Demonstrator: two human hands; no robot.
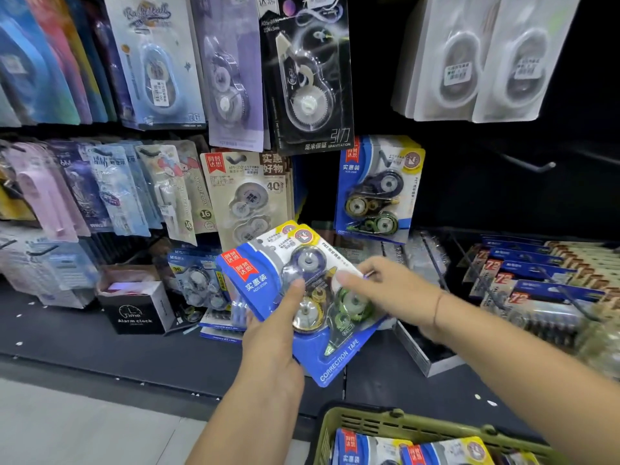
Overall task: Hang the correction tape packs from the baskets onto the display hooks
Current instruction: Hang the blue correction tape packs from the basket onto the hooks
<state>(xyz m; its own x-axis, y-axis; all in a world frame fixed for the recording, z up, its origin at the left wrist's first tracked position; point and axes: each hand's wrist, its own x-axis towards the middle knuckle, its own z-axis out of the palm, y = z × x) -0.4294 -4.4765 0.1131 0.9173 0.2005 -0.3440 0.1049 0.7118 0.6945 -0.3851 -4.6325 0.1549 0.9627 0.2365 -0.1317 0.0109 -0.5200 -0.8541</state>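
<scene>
Head camera, close to the display, facing forward and down.
A single wide-angle view: hook wall point(486, 182) just beyond both hands, shelf point(100, 344) beneath them, green basket point(369, 421) at the near bottom edge.

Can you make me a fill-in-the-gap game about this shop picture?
1. Both hands hold blue packs of correction ____.
2. More packs wait in the ____ basket below.
3. The left hand has its ____ pressed on the front pack.
4. The same blue packs hang ____ the right hand.

Missing words: tape; green; thumb; above
</scene>
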